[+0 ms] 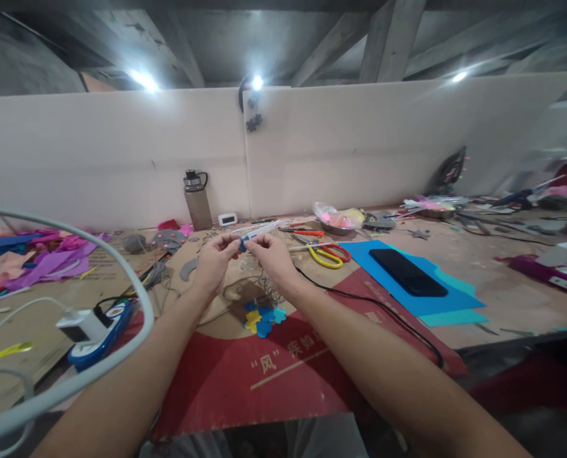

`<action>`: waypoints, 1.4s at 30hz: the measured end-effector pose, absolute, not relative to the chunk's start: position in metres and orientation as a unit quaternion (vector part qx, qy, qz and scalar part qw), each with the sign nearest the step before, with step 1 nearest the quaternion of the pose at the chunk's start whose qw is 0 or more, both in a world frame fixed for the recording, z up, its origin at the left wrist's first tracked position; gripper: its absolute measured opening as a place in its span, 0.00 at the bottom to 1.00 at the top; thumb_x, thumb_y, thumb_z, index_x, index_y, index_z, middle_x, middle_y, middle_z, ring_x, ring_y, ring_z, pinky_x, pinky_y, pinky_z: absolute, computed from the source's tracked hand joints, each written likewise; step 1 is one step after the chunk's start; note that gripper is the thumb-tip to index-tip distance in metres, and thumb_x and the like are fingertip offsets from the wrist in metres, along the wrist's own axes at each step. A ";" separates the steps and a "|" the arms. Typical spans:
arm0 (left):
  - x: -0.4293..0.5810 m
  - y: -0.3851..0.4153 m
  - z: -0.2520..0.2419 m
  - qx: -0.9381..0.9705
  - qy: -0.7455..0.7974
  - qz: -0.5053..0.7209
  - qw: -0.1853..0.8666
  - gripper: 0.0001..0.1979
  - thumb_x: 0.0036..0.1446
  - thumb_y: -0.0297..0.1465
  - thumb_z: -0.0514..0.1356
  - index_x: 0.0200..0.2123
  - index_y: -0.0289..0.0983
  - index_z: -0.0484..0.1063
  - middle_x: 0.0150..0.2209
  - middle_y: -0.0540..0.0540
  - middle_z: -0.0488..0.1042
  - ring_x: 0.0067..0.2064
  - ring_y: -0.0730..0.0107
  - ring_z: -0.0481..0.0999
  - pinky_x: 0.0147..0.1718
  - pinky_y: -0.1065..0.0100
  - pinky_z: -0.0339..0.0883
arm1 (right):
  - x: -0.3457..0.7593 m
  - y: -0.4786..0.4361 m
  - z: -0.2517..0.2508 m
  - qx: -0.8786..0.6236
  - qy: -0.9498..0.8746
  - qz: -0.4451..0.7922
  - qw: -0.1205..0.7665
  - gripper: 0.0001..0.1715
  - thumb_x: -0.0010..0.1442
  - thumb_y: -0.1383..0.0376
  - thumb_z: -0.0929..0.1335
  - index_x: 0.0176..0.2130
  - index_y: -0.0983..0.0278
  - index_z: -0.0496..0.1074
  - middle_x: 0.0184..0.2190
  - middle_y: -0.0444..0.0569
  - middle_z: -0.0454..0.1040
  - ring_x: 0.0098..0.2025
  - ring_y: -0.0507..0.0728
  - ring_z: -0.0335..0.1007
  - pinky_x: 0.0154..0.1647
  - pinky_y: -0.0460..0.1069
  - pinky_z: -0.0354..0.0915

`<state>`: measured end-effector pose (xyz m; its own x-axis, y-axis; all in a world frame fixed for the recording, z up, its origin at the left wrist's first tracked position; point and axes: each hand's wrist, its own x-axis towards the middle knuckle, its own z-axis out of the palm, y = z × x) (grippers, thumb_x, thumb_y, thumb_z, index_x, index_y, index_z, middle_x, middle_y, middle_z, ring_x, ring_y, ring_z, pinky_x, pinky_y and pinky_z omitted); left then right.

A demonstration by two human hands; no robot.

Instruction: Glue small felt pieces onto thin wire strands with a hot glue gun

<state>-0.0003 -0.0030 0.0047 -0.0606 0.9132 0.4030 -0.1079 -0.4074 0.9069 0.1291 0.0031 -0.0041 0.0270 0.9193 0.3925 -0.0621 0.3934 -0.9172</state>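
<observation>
My left hand (217, 257) and my right hand (273, 256) meet over the middle of the table, fingers pinched together. Between the fingertips of both is a small blue piece (243, 244), mostly covered, so its exact shape cannot be made out. Below the hands, flower-shaped cut-outs lie in a cluster: a yellow one (252, 320), blue ones (264, 324) and a light blue one (279, 315). Tangled grey string (264, 294) lies just above them. Close to my right hand rest scissors (328, 256) with red and yellow handles.
Red-printed cardboard (274, 381) covers the table in front. At right, a black phone (407, 272) lies on blue sheets (360, 254). Leftward are a power strip (100, 337), a thick white cable (140, 299) and coloured scraps (40, 261). A bottle (196, 203) stands by the wall.
</observation>
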 end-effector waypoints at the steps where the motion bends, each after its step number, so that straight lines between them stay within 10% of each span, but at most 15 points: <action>1: 0.000 -0.003 0.005 0.553 0.365 0.628 0.408 0.10 0.44 0.33 0.65 0.31 0.34 0.74 0.27 0.49 0.71 0.26 0.77 0.65 0.28 0.72 0.58 | 0.129 0.003 -0.004 -0.376 -0.569 0.403 0.610 0.13 0.45 0.56 0.69 0.23 0.64 0.66 0.17 0.39 0.61 0.21 0.48 0.53 0.24 0.46 0.53; 42: 0.001 -0.007 0.010 0.525 0.367 0.583 0.500 0.08 0.39 0.32 0.66 0.25 0.35 0.73 0.27 0.49 0.70 0.29 0.75 0.67 0.28 0.72 0.60 | 0.136 0.002 -0.006 -0.389 -0.583 0.399 0.591 0.17 0.44 0.58 0.69 0.35 0.63 0.69 0.18 0.36 0.57 0.22 0.48 0.52 0.23 0.45 0.51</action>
